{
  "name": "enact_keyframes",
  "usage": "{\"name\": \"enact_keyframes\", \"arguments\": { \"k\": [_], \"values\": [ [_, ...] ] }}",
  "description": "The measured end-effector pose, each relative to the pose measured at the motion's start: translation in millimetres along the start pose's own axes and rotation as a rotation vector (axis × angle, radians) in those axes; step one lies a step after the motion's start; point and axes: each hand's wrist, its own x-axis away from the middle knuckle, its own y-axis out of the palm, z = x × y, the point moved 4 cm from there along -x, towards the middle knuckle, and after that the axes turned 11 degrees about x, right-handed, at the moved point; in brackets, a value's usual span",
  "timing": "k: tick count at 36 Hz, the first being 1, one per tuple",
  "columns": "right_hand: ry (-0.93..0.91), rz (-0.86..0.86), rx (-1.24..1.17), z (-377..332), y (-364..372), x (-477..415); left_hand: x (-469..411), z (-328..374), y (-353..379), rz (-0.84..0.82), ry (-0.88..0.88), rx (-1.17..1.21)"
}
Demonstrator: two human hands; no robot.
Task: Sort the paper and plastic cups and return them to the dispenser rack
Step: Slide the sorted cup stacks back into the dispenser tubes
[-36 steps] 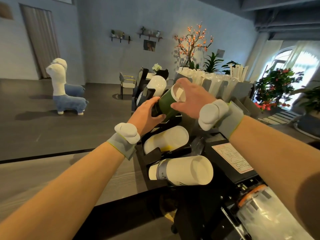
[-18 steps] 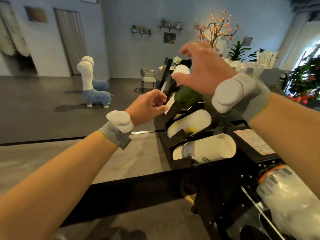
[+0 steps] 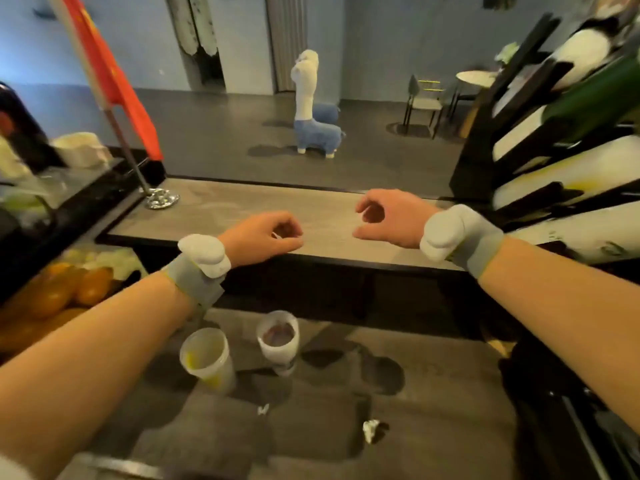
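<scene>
The black dispenser rack (image 3: 485,147) stands at the right edge with white cup stacks (image 3: 571,171) and a dark green cup stack (image 3: 595,95) lying in its slots. On the lower counter stand two cups: a translucent plastic one with a yellow mark (image 3: 206,356) and a white one with a dark inside (image 3: 278,341). My left hand (image 3: 263,237) hovers over the raised ledge with loosely curled fingers, holding nothing. My right hand (image 3: 384,221) hangs beside it, fingers loosely curled, also empty. Both hands are above and behind the two cups.
The grey raised ledge (image 3: 221,209) runs across the middle, with a red flag (image 3: 110,77) on a metal base at its left end. Oranges (image 3: 59,296) lie at the left. A crumpled paper scrap (image 3: 370,429) lies on the lower counter. A black machine fills the lower right.
Both hands have left the rack and the green cups and dropped over the ledge. My view has swung left and down, bringing the two loose cups into sight.
</scene>
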Motion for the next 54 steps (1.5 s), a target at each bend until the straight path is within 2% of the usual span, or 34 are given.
{"name": "enact_keyframes", "arguments": {
  "k": [6,11,16,19,24,27,29,35,38,41,48,50,54],
  "values": [
    [0.068,-0.192,-0.126,-28.3,113.3,-11.2,35.1,-89.4,22.3,-0.149,-0.193,-0.047],
    [0.173,-0.327,-0.2,-45.8,202.4,-15.8,36.4,-133.2,50.6,-0.246,-0.263,-0.13],
    [0.251,-0.373,-0.194,-47.0,268.2,-18.3,23.3,-158.1,80.6,-0.373,-0.292,-0.179],
    [0.267,-0.389,-0.313,-49.6,299.0,-25.5,17.7,-169.5,98.4,-0.439,-0.274,-0.163],
    [0.229,-0.462,-0.421,-59.3,326.6,-28.7,13.4,-182.9,119.6,-0.441,-0.223,-0.136],
    [0.331,-0.396,-0.443,-56.5,336.6,-31.1,10.0,-190.6,126.8,-0.432,-0.23,-0.112],
    [0.317,-0.376,-0.514,-38.0,369.7,-44.2,7.1,-191.9,127.6,-0.411,-0.218,-0.084],
    [0.335,-0.327,-0.607,-48.8,320.0,-32.8,3.7,-179.1,111.7,-0.334,-0.209,-0.039],
    [0.323,-0.238,-0.647,-43.9,288.6,-30.8,-1.7,-151.8,89.1,-0.297,-0.157,0.045],
    [0.322,-0.121,-0.703,-32.6,247.5,-31.6,-14.1,-113.6,61.4,-0.276,-0.087,0.188],
    [0.289,0.13,-0.905,-13.0,149.4,-21.9,-40.7,-45.0,28.4,-0.189,-0.077,0.531],
    [0.309,0.218,-0.92,-8.7,120.0,-13.3,-47.8,-22.8,18.7,-0.149,-0.077,0.643],
    [0.306,0.35,-0.837,-0.8,67.5,1.8,-60.3,15.0,6.1,-0.187,-0.063,0.875]
  ]
}}
